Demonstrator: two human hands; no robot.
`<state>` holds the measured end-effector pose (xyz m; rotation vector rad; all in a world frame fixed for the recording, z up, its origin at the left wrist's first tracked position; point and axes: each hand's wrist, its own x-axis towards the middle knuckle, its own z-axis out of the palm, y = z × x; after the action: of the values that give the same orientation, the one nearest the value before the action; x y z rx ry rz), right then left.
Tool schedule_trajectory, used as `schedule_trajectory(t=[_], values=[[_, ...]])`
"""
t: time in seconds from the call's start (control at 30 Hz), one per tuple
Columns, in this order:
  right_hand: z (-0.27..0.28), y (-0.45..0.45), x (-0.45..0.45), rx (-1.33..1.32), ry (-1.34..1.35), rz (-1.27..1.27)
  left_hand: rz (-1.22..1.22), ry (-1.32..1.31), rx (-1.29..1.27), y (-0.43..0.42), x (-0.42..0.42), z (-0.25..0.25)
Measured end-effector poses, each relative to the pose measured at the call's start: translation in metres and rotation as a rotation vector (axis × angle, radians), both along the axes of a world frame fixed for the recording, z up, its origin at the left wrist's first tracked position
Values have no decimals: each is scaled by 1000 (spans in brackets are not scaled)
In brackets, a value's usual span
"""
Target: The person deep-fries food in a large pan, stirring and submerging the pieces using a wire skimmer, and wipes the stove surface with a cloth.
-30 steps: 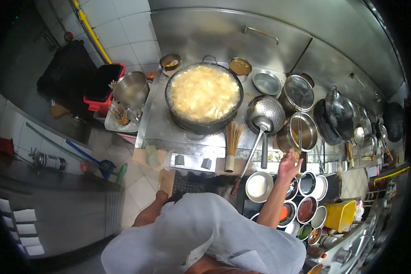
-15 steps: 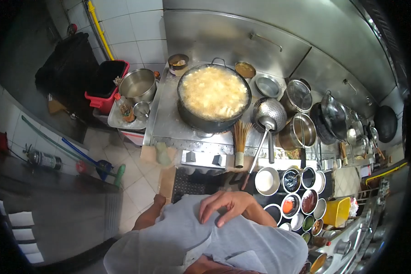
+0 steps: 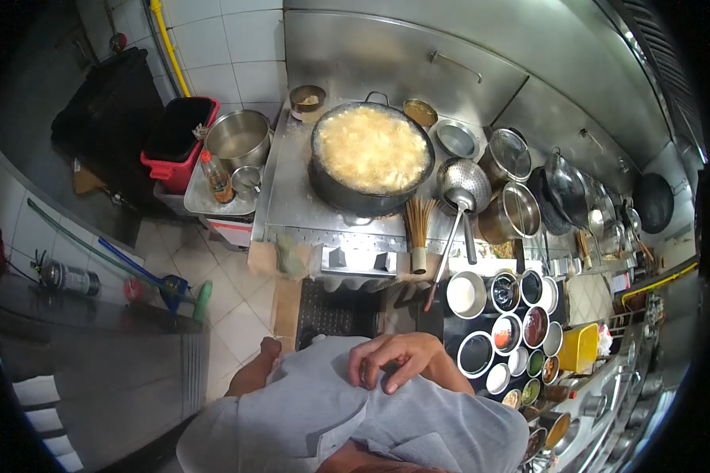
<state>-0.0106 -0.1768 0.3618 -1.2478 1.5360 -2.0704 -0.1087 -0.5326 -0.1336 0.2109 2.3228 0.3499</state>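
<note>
My right hand [image 3: 394,361] rests against the front of my grey shirt [image 3: 308,402], its fingers bent and apart with nothing visible between them. At the lower left, my left hand [image 3: 270,347] hangs beside the shirt, small in view, its fingers hidden. Ahead of me a big black pot [image 3: 371,203] full of bubbling, pale yellow food stands on the steel stove. To its right are a bamboo brush [image 3: 419,232] and a perforated ladle [image 3: 463,183] with a long handle.
Steel pots [image 3: 519,211] and woks stand along the right of the stove. Several bowls of sauces and seasonings lie below them, near a yellow container [image 3: 580,348]. On the left are a tray with a bottle [image 3: 216,178], a steel pot [image 3: 237,135] and a red bin [image 3: 170,173].
My right hand has come down from beside the pots at the right to my shirt front. The view has shifted slightly.
</note>
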Motion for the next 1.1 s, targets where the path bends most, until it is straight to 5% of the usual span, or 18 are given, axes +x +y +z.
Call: schedule_trajectory(t=[0.1, 0.3, 0.4, 0.63, 0.7, 0.77, 0.9, 1.03, 1.1], values=[[17, -9, 8, 44, -215, -19, -96, 33, 40, -6, -7, -3], [-9, 7, 12, 299, -159, 199, -134, 22, -7, -4, -5, -3], [7, -17, 10, -8, -93, 6, -23, -132, 93, -5, 0, 1], [-21, 10, 12, 97, -112, 141, -12, -56, -73, -1, 12, 9], [-50, 17, 17, 61, -324, -246, -59, -30, -81, -1, 13, 20], [-70, 16, 18, 174, -818, -628, 152, -65, -28, 0, 15, 29], [-214, 34, 26, 326, -971, -1144, 201, -60, -2, -3, 14, 18], [-345, 45, 85, 243, -1137, -1316, 191, -72, 11, -4, 13, 16], [-406, 49, 125, 313, -1425, -1305, 165, -55, 21, -1, 16, 28]])
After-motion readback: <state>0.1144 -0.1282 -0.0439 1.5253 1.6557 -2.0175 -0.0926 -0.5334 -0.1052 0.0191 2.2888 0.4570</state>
